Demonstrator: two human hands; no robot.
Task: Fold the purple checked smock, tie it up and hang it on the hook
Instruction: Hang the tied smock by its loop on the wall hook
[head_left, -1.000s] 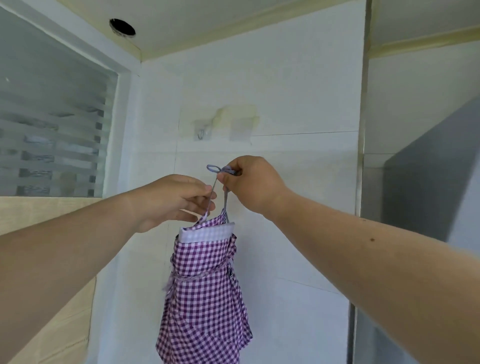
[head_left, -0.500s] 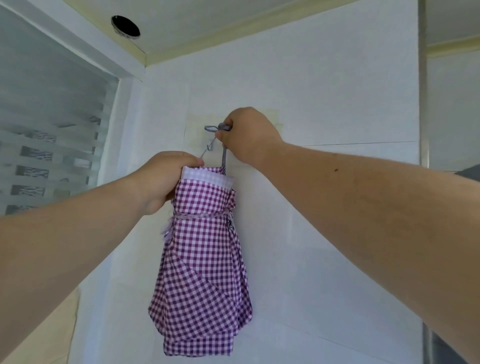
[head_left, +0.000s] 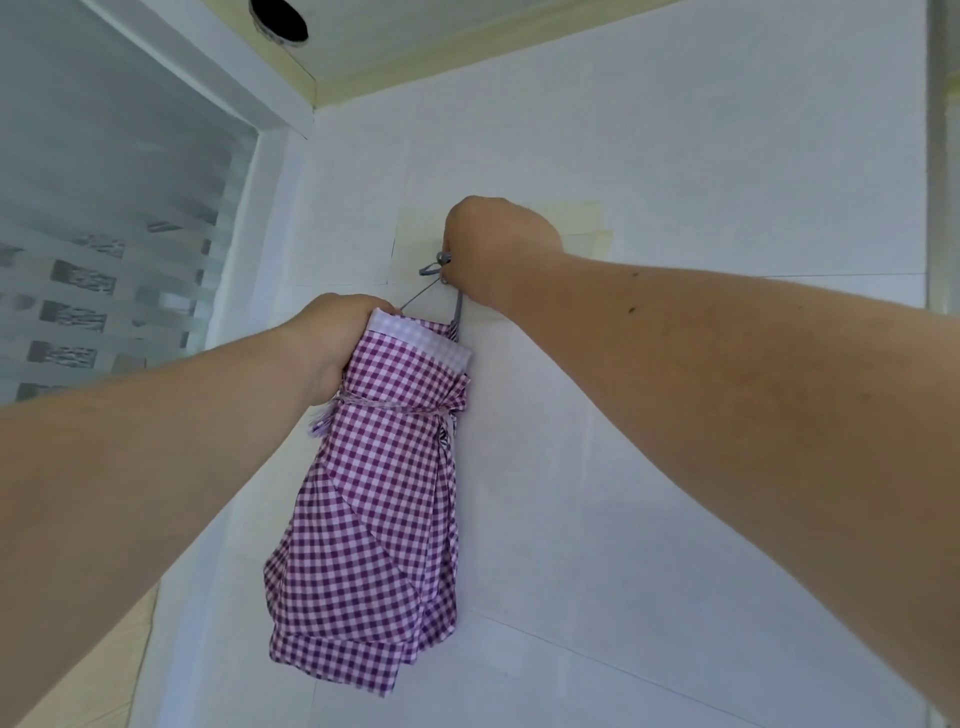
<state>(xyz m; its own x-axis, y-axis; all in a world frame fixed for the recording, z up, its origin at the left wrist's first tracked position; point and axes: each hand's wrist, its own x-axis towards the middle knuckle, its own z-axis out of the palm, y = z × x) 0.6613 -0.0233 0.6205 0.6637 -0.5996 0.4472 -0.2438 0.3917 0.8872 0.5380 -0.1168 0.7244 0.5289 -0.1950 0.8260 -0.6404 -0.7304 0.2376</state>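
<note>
- You get bright, even daylight; the window (head_left: 104, 249) at left glows pale and hazy.
- Your white wall (head_left: 675, 156) reads clean, with no hard glare.
- Soft shadow falls on the wall just beside the smock (head_left: 374, 499).
- Wide-angle bend stretches your forearms at the lower edges.
- Slight softness throughout; the checks stay legible.

White tiled wall (head_left: 649, 156), thin grout lines across it. Pale yellowish tape patch (head_left: 582, 221) stuck high on the tiles, partly hidden behind a fist. Folded, tied purple checked smock (head_left: 374, 499) hanging flat against the wall below that patch. Hook itself hidden from view.
</note>
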